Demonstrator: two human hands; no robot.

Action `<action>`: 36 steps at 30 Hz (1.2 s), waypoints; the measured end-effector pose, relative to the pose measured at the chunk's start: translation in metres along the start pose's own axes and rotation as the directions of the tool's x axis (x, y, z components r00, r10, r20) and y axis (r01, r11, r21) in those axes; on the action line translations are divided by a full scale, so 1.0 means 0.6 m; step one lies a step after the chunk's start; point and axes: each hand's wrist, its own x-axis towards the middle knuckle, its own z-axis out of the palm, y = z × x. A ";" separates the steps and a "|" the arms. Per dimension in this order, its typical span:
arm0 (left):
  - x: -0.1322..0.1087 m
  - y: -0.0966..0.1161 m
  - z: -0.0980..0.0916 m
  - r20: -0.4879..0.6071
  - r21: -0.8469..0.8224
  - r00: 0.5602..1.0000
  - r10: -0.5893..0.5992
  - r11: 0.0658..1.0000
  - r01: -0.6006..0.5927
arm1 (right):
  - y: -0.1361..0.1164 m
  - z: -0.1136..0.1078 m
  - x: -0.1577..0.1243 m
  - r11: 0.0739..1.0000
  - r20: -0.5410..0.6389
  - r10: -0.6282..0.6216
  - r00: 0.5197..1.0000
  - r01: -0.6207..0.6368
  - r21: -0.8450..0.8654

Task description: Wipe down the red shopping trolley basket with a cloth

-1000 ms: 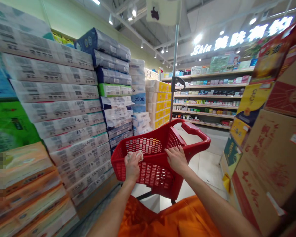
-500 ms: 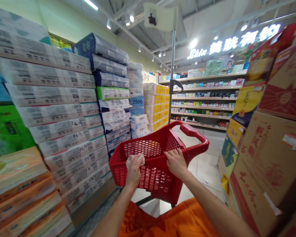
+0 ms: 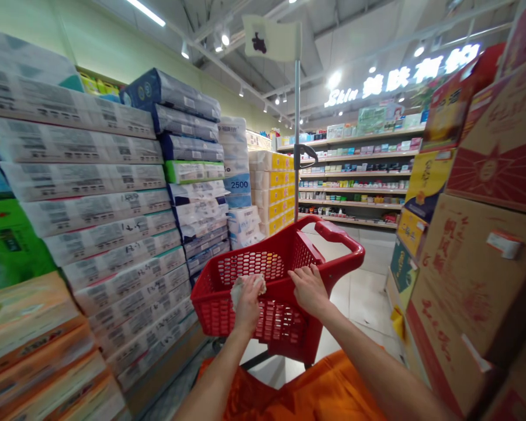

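A red plastic shopping cart stands in front of me, its handle on the right side. My left hand is closed on a crumpled whitish cloth, pressed against the near top rim of the basket. Farther right along the same rim, my right hand grips the edge with fingers curled over it. The basket's perforated far wall shows beyond both hands. A pole with a pale flag rises behind the cart.
Tall stacks of wrapped tissue packs line the left side. Cardboard boxes are piled on the right. Shelves of small packaged goods stand at the back. Pale floor tiles show beside the cart.
My left hand has slid right along the rim with the cloth, closer to my right hand. My right hand keeps its grip. The view has shifted slightly.
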 end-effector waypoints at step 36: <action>0.004 -0.010 -0.020 0.004 0.068 0.979 -0.202 0.977 0.201 | -0.004 0.007 -0.007 0.999 0.041 0.023 0.999 -0.021 -0.028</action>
